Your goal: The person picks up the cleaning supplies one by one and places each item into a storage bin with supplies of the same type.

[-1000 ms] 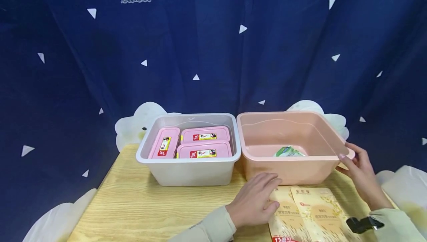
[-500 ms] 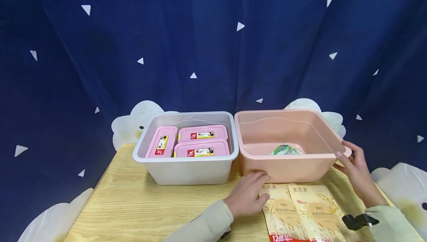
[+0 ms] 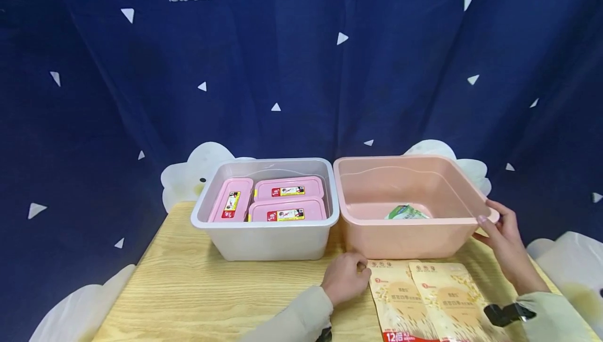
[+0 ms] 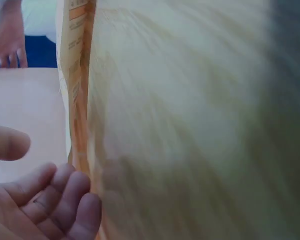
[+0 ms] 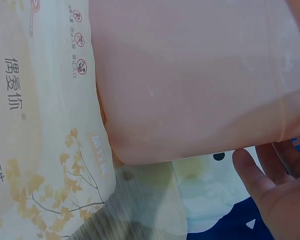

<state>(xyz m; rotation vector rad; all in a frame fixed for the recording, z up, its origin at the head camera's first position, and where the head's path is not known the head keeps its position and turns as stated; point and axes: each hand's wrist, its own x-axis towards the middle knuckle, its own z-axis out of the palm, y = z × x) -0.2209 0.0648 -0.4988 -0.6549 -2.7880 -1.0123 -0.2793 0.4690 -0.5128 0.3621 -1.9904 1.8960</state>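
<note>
My left hand (image 3: 346,278) rests low beside the left edge of a cream printed pouch (image 3: 398,300). Its fingers are loosely curled; in the left wrist view the fingertips (image 4: 90,210) meet the pouch's side and the thumb stands apart. A second cream pouch (image 3: 452,300), with a gold leaf print, lies to the right, slightly overlapping the first. My right hand (image 3: 509,245) holds the front right corner of a pink plastic bin (image 3: 405,237), thumb at the rim and fingers under it. Inside that bin lies a small green and white packet (image 3: 406,212).
A grey-white bin (image 3: 273,242) stands against the pink bin's left side, with pink lidded boxes (image 3: 287,210) inside. Both bins are on a wood-grain table (image 3: 212,289). A dark blue curtain (image 3: 301,69) hangs behind.
My left hand has drawn back left from over the left pouch to its edge, its fingers curling more. The left pouch has shifted slightly left. My right hand stays at the bin corner.
</note>
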